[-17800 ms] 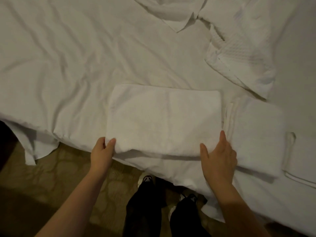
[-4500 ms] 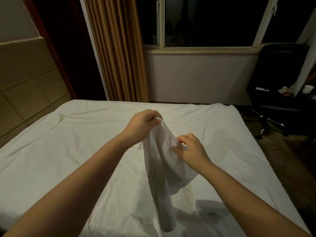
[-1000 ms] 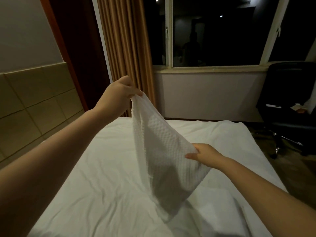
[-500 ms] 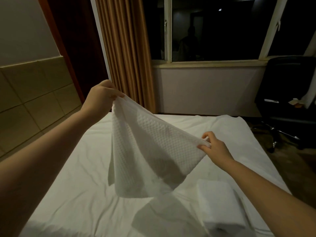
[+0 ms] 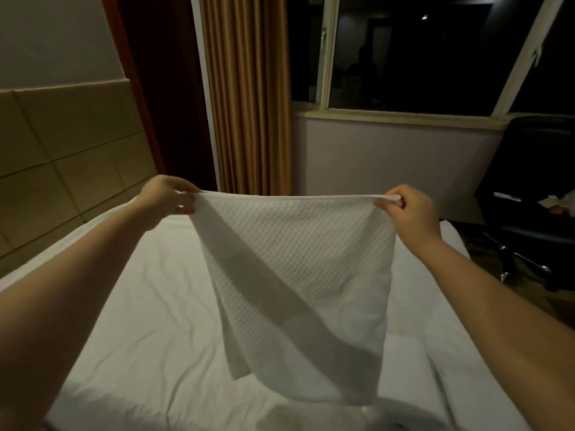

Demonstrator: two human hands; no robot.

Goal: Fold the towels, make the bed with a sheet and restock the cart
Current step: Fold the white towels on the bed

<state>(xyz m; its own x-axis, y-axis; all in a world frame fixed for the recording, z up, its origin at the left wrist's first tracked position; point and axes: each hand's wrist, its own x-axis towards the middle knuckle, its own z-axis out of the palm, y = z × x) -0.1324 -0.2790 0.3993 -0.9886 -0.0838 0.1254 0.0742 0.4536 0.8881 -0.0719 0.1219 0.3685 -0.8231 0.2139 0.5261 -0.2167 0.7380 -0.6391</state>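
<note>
Hanging mid-frame over the bed [image 5: 149, 321], the towel [image 5: 298, 275] is stretching between both hands, left fingers [image 5: 183, 204] and right fingers [image 5: 387, 204] pinching its top corners.

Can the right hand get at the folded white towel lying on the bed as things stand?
Probably not yet: the right hand pinches a corner of the white waffle-weave towel, stretched out with the left hand. The folded white towel lies near the right forearm, otherwise unblocked.
</note>
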